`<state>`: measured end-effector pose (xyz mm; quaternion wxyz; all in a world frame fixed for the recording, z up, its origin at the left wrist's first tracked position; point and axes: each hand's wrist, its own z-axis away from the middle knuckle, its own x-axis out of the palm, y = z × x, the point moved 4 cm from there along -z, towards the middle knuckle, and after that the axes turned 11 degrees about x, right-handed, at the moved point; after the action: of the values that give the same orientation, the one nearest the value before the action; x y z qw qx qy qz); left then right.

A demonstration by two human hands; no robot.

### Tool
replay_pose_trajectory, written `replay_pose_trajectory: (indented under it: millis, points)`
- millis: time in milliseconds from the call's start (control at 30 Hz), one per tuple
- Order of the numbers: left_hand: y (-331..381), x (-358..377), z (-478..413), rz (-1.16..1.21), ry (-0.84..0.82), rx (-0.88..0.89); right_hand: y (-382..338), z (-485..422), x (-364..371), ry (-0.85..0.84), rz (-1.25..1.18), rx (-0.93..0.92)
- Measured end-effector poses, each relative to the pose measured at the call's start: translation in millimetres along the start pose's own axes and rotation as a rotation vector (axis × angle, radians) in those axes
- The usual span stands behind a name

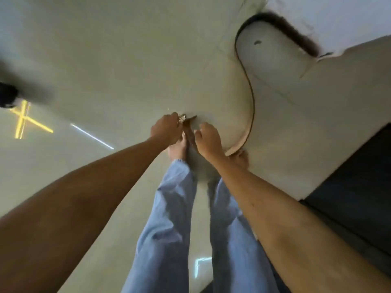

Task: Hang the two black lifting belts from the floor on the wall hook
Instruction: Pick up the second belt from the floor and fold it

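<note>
A long lifting belt (251, 98) with a dark outside and tan inside snakes on edge across the pale floor, from near my feet up to a loop at the upper right. My left hand (167, 129) is closed on its metal buckle (183, 117) at the belt's near end. Just to the right, my right hand (208, 140) curls its fingers over the strap end by the buckle. Only one belt is plainly in view; no wall hook shows.
My legs in blue jeans (169, 218) and bare feet stand right under my hands. A black mat (355, 191) lies at the right. A white wall base (338, 22) runs along the upper right. A dark object (7, 96) sits at the left edge.
</note>
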<state>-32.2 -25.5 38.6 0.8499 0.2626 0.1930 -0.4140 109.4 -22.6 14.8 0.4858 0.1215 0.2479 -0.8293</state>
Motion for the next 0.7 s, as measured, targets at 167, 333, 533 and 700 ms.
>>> replay_pose_trajectory:
  millis: [167, 333, 533, 700]
  points:
    - [-61, 60, -79, -0.049, -0.105, 0.014, 15, -72, 94, -0.059, 0.122, 0.044]
    - [-73, 95, -125, 0.078, -0.098, 0.036, 24, -113, 137, -0.018, 0.28, 0.089]
    - [-74, 90, -114, 0.609, 0.005, -0.058, 20, -104, 107, 0.019, 0.137, 0.18]
    - [-55, 55, -43, 0.861, -0.02, -0.245, -7, -40, 38, -0.054, -0.061, 0.184]
